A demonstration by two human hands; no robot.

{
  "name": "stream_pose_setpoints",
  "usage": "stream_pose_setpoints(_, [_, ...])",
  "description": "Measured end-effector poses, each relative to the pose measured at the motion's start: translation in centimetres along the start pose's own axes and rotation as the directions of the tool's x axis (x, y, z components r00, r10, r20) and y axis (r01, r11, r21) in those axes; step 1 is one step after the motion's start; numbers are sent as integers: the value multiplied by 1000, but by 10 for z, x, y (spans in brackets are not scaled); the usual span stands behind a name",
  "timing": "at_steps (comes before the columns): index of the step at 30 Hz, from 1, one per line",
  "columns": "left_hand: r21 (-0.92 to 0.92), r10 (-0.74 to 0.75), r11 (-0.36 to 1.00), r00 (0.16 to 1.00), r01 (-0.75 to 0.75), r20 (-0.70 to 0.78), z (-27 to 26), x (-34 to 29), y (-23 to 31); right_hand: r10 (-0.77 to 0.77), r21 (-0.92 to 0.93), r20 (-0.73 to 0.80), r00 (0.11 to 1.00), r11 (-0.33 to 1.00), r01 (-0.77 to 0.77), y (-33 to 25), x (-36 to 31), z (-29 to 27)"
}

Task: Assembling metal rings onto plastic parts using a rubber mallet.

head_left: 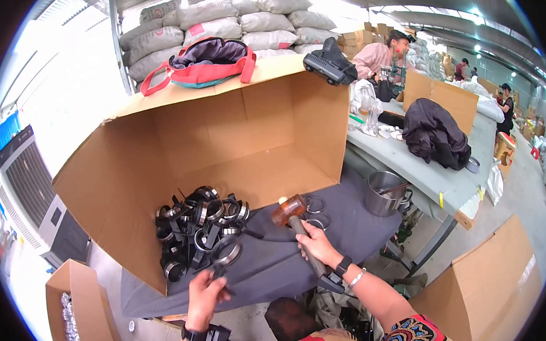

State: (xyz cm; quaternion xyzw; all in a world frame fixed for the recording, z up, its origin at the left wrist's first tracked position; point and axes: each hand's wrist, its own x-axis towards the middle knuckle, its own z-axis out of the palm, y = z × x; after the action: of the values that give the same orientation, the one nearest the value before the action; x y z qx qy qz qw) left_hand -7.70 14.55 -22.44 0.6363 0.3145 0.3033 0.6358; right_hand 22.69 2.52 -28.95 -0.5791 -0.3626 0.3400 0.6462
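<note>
In the head view, a bench (274,266) is draped in dark grey cloth. The left hand (206,295) is at its near edge, left of the middle, fingers curled in and apparently pinching the black stem of a ring piece (227,251); blur hides the exact grip. That piece's metal ring points toward the far side. The right hand (318,246), farther right above the cloth, is wrapped around the handle of a mallet (288,211), whose amber head points toward the far edge; whether the head touches the cloth cannot be told.

Toward the bench's left edge lies a heap of black pieces with metal rings (204,219), next to the left wall of a cardboard box (250,132) that stands with its open side facing the near edge. Loose rings (318,221) lie just beyond the mallet, right of the middle. A metal pot (379,202) is by the far right corner. On top of the box are a red bag (219,77) and a black device (329,63).
</note>
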Motion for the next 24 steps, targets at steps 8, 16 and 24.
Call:
stream_pose_setpoints(8, [13,-55,998,958,61,-280,-45,-69,-102,20,-53,-14,1000,998,-21,1,2,2])
stream_pose_setpoints(16, [133,151,984,955,-120,-253,-46,-66,-144,-2,-185,13,1000,983,4,-4,-5,13])
stream_pose_setpoints(24, [-109,111,984,969,-137,-219,-43,-62,-154,18,-195,-2,1000,981,-18,0,-2,12])
